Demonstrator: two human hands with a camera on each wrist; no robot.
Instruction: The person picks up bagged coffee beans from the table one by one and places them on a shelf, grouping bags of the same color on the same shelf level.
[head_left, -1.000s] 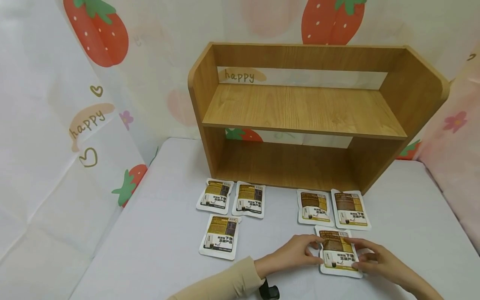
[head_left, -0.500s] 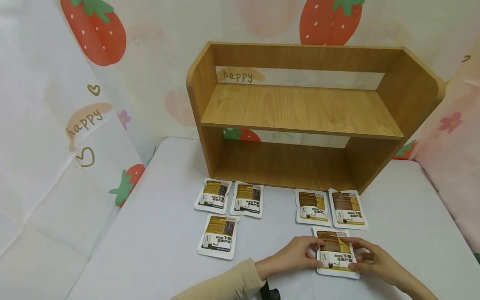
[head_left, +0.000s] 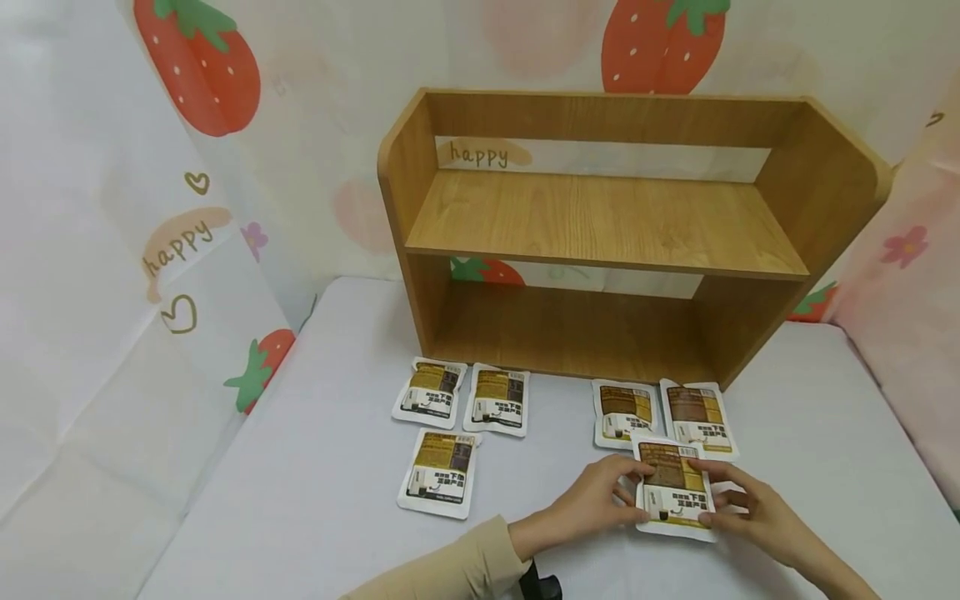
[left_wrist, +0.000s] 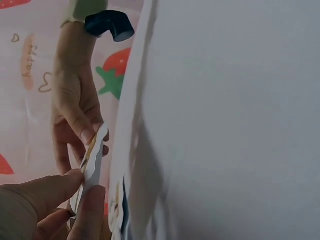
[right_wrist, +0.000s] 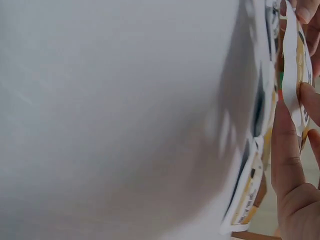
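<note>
A white-edged packet (head_left: 672,477) with a brown and yellow printed label is held between my two hands, raised off the table. My left hand (head_left: 596,496) pinches its left edge, and my right hand (head_left: 753,512) pinches the right one. Both wrist views show the packet (left_wrist: 91,162) from its thin side, with fingers and thumbs on either face and a gap to the white surface. Just behind it lie two similar packets, one at left (head_left: 625,412) and one at right (head_left: 697,417); its top edge overlaps their lower ends in the head view.
A two-tier wooden shelf (head_left: 607,221) stands at the back of the white-covered table (head_left: 330,492). Left of centre, three more packets lie flat: two near the shelf front (head_left: 430,392), (head_left: 497,400) and a nearer packet (head_left: 438,472). Strawberry-print cloth (head_left: 315,150) surrounds the table.
Half a second ago the packet lay flat on the table below the two right-hand packets. Both hands have lifted it slightly and shifted it toward the shelf.
</note>
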